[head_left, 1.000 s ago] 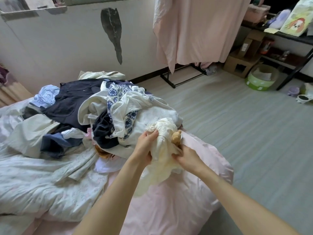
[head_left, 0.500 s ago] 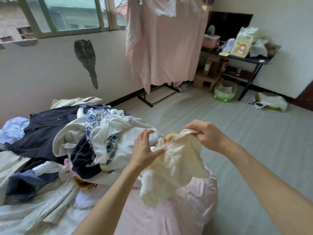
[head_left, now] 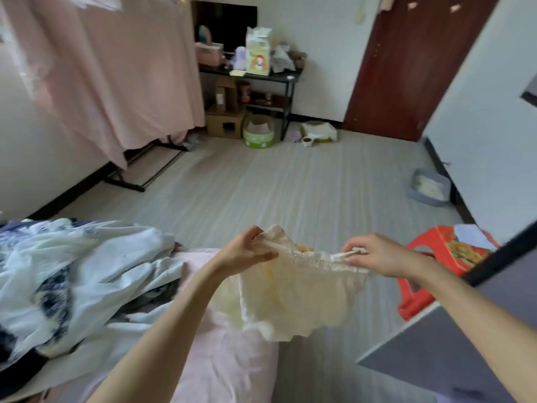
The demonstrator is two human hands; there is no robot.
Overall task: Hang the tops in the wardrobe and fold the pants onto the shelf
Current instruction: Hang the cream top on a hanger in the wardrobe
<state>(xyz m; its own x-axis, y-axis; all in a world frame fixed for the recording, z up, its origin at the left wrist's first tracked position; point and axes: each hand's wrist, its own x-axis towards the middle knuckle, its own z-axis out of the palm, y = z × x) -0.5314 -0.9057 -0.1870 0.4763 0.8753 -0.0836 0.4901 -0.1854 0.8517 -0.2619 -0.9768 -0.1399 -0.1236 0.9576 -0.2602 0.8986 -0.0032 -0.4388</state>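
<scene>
Hands spread wider, left hand [head_left: 250, 251], right hand [head_left: 374, 254] pinching cream garment [head_left: 293, 298] taut

The pile of clothes [head_left: 72, 274] on the bed at near left is smeared by motion blur and cut off by the left edge, so single garments cannot be told apart. The red stool [head_left: 421, 292] is partly hidden behind a grey panel [head_left: 453, 353]. Items on the far shelf [head_left: 261, 75] are too small to identify.
</scene>
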